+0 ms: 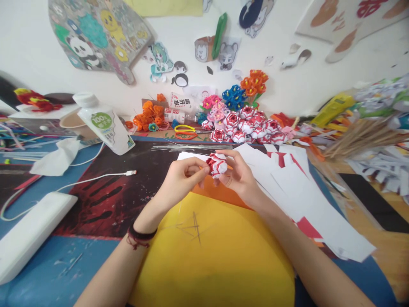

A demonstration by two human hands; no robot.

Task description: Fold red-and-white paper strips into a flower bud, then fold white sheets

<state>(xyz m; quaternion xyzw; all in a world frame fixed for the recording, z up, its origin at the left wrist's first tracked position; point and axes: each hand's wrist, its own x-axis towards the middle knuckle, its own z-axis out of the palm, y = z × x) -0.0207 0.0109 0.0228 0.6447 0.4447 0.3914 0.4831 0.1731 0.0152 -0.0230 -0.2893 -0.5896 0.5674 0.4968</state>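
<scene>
A red and white paper flower [218, 165] is held up between my two hands, above the far edge of a yellow sheet [220, 247]. My left hand [188, 174] pinches its left side between thumb and forefinger. Curved around its right side are the fingers of my right hand [239, 174]; some fingertips are hidden behind the petals. Just behind the flower lies a bundle of thin wires [191, 147]. An orange sheet [228, 194] shows beneath my hands.
Finished red and white flowers [249, 125] are heaped at the back, with yellow-handled scissors [185, 131] beside them. White paper sheets [297, 200] spread to the right. On the left are a white glue bottle [105, 125], a white power strip [35, 230] and a cable [92, 178].
</scene>
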